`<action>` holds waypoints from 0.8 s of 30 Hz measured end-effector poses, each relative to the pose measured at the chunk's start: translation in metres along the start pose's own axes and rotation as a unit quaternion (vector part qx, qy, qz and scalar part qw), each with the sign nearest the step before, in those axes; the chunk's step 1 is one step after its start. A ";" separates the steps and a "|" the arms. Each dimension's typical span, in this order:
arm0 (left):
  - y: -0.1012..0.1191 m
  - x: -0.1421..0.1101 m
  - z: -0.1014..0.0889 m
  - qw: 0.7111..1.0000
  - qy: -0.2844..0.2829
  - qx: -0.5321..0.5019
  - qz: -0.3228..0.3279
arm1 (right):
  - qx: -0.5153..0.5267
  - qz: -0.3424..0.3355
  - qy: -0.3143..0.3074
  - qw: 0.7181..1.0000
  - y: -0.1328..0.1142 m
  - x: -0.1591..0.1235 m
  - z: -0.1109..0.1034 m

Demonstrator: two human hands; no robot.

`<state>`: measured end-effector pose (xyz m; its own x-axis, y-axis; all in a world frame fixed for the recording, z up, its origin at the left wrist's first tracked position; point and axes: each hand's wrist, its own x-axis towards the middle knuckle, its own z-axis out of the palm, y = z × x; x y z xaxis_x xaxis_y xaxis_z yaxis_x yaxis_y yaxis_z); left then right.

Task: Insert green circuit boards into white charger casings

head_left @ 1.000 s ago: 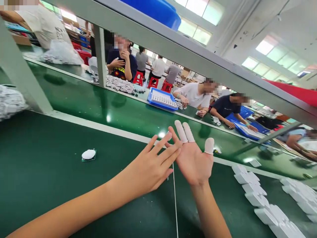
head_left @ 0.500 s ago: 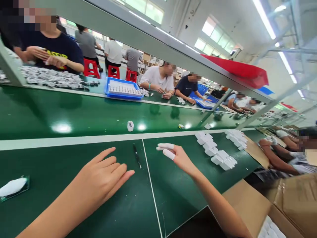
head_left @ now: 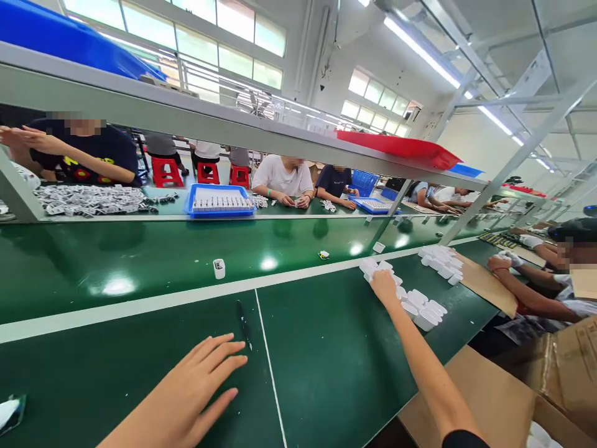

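1. White housings (head_left: 416,299): located on the counter (head_left: 326,367), right of the white dividing line. They stand close together, near the pale edge strip.
2. Right hand (head_left: 384,287): at the far end of these housings, fingers drawn together over them. Whether it grips one cannot be told; the fingertips are hidden.
3. Left hand (head_left: 191,382): above the counter, fingers spread, holding nothing.
4. Progress (judgement): the reach to the housings is made. No housing is visibly lifted clear, and none is at the left hand. Lifting one out is not yet done, as far as visible.
5. Count, housings: roughly ten in the nearer group; overlap and the right hand prevent an exact figure. A second group (head_left: 441,261) lies beyond, beside a cardboard sheet (head_left: 487,286); its number is not readable.
6. Count, counter: one dark pen (head_left: 243,325), just beyond the left fingertips; one white-topped piece (head_left: 9,412), cut off at the left edge.
7. Count, green belt (head_left: 158,249): one white cup (head_left: 219,269), one yellow-and-white part (head_left: 323,254), one pale flat piece (head_left: 379,247).
8. Count, far side: two blue trays (head_left: 219,213), three red stools (head_left: 166,172), one heap of small parts (head_left: 96,199), too many to count.
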<state>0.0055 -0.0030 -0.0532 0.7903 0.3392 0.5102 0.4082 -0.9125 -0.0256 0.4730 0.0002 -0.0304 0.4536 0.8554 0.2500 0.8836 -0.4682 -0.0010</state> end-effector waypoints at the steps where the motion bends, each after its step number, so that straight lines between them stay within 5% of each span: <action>1: 0.006 -0.001 0.003 1.000 0.009 -0.018 -0.024 | 0.006 -0.018 -0.025 1.000 -0.009 -0.003 0.002; 5: 0.029 -0.016 0.027 0.985 0.024 -0.102 -0.134 | 0.058 -0.185 -0.125 0.973 -0.074 -0.059 0.014; 9: 0.051 -0.034 0.055 0.970 0.021 -0.156 -0.186 | 0.151 -0.410 -0.188 0.880 -0.159 -0.157 0.020; 12: 0.064 -0.043 0.064 0.939 0.041 -0.238 -0.245 | 0.216 -0.507 -0.197 0.811 -0.203 -0.195 0.013; 15: 0.069 -0.045 0.063 0.897 0.041 -0.294 -0.328 | 0.270 -0.542 -0.224 0.764 -0.217 -0.157 0.001; 17: 0.068 -0.044 0.061 0.898 0.042 -0.285 -0.332 | 0.253 -0.498 -0.208 0.803 -0.213 -0.098 -0.005; 20: 0.064 -0.043 0.067 0.924 0.093 -0.271 -0.254 | 0.216 -0.375 -0.143 0.890 -0.198 -0.007 -0.012; 24: 0.064 -0.046 0.084 0.964 0.108 -0.204 -0.129 | 0.168 -0.268 -0.065 0.946 -0.184 0.047 -0.014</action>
<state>0.0338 -0.0581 -0.1500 0.5548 0.5524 0.6221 0.3311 -0.8326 0.4440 0.3303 0.1233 -0.0046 -0.0799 0.9802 0.1810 0.9680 0.1196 -0.2204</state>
